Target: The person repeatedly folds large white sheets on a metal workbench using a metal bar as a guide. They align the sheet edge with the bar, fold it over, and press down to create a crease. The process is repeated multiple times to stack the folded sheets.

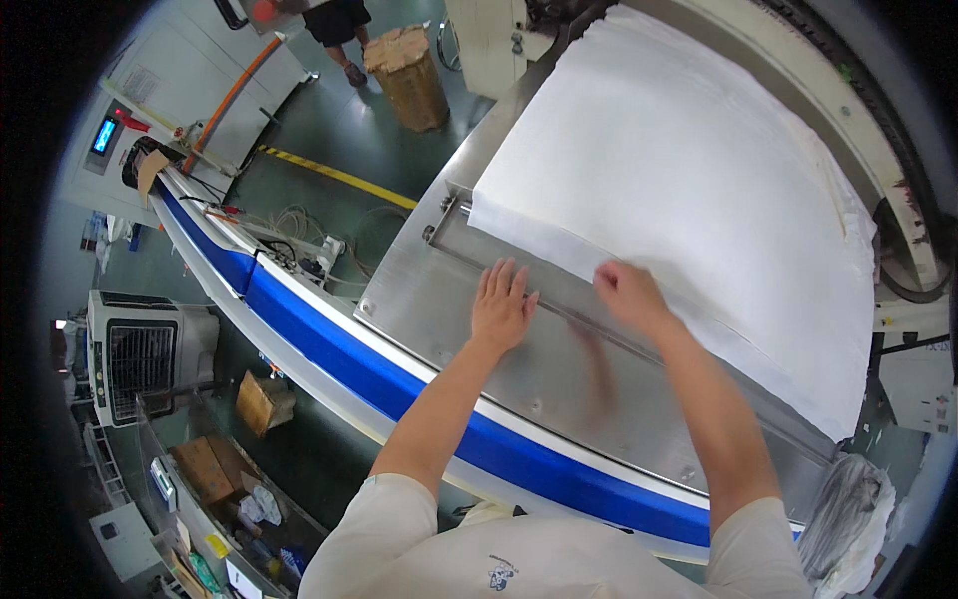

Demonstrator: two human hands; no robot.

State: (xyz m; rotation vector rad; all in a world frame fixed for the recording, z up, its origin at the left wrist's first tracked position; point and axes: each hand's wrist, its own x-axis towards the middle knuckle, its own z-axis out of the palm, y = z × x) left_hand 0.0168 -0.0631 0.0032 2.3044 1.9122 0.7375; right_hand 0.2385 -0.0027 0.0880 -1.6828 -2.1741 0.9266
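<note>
Factory floor, dark green, drops away behind you; closest in is the blue-and-white rail (419,399) edging a brushed steel table (519,369). Your left hand (502,305) lies flat on that metal, fingers spread wide, holding nothing, just short of the thin guide bar (559,304). Your right hand (629,296) looks curled at the near edge of the big white fabric stack (679,190), though I can't tell if it's really pinching a layer. Looks like you're squaring or peeling that edge; next you'd want a firm grip on one soft, limp sheet. Farther off, a woven basket (409,75).
</note>
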